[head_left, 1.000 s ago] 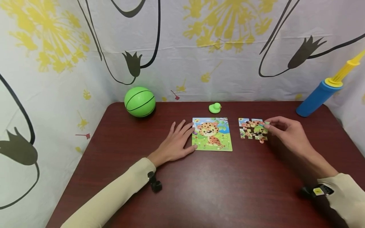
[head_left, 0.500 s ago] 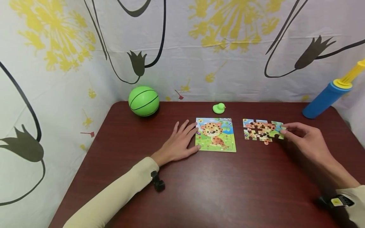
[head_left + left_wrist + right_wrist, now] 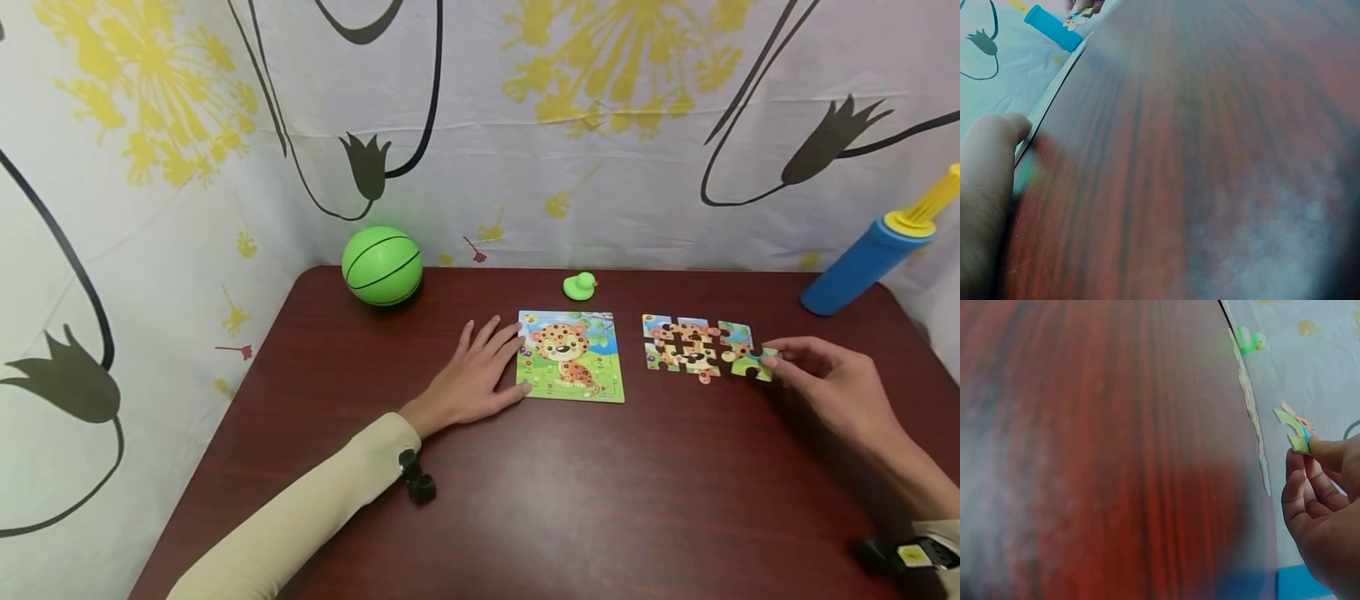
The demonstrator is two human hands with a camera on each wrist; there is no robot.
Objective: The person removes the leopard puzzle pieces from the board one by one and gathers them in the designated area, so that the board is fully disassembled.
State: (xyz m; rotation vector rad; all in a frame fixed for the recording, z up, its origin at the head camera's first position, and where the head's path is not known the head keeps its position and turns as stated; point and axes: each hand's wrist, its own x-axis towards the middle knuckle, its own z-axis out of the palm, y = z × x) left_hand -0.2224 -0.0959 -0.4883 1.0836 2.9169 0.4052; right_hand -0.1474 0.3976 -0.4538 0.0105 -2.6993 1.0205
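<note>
My left hand [image 3: 476, 371] lies with its fingers spread at the left edge of a square picture board [image 3: 607, 387], which shows a spotted leopard cub. In the left wrist view, part of this hand [image 3: 988, 175] shows at the left side. To the right of the board lies a cluster of jigsaw pieces [image 3: 678, 346] with gaps between some of them. At the cluster's right end, my right hand [image 3: 840, 383] pinches a green puzzle piece [image 3: 1299, 445] between thumb and fingers, its tab and notch in sight. Another blue-green piece [image 3: 735, 333] lies just behind it.
A green ball [image 3: 382, 267] sits at the back left of the dark red table [image 3: 570, 492]. Behind the board stands a small green rubber duck [image 3: 580, 287]. A blue and yellow hand pump [image 3: 862, 258] leans at the back right, and a patterned cloth [image 3: 480, 150] hangs behind.
My right hand has moved rightward, away from the cluster, with a puzzle piece between its fingers. The view has turned slightly; my left hand stays at the board.
</note>
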